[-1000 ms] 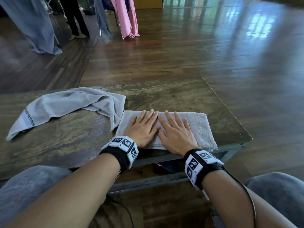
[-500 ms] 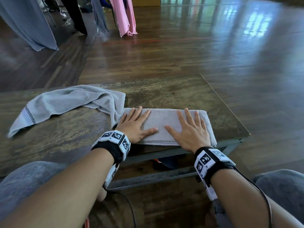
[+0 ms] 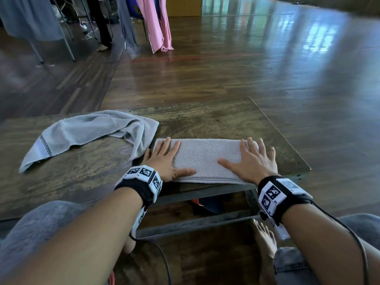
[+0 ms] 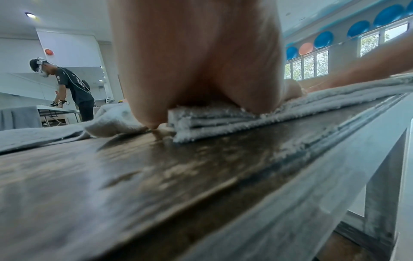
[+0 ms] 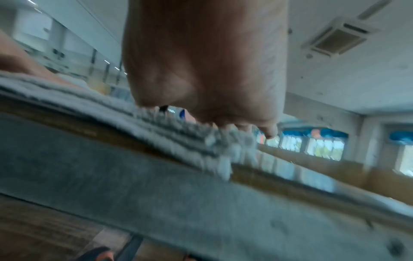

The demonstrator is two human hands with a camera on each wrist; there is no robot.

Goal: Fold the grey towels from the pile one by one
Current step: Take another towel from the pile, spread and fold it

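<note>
A folded grey towel (image 3: 205, 159) lies as a long strip near the front edge of the dark wooden table (image 3: 205, 120). My left hand (image 3: 164, 159) presses flat on its left end, fingers straight and spread. On the towel's right end my right hand (image 3: 249, 161) lies flat too, fingers reaching past the end. The left wrist view shows the palm (image 4: 196, 61) on the stacked towel layers (image 4: 223, 123). In the right wrist view the palm (image 5: 205, 61) sits on the towel's layered edge (image 5: 178, 134), blurred. A second grey towel (image 3: 90, 134) lies crumpled at the left.
The table's right corner (image 3: 304, 167) is close to my right hand. Beyond the table is wooden floor (image 3: 226, 68). Hanging cloths, one pink (image 3: 158, 23), and another person's legs (image 3: 102, 23) stand far back. My knees and a bare foot (image 3: 265, 241) are below the table edge.
Both hands have slid apart from the towel's middle to its two ends, staying flat on it. The towel looks smoother and narrower.
</note>
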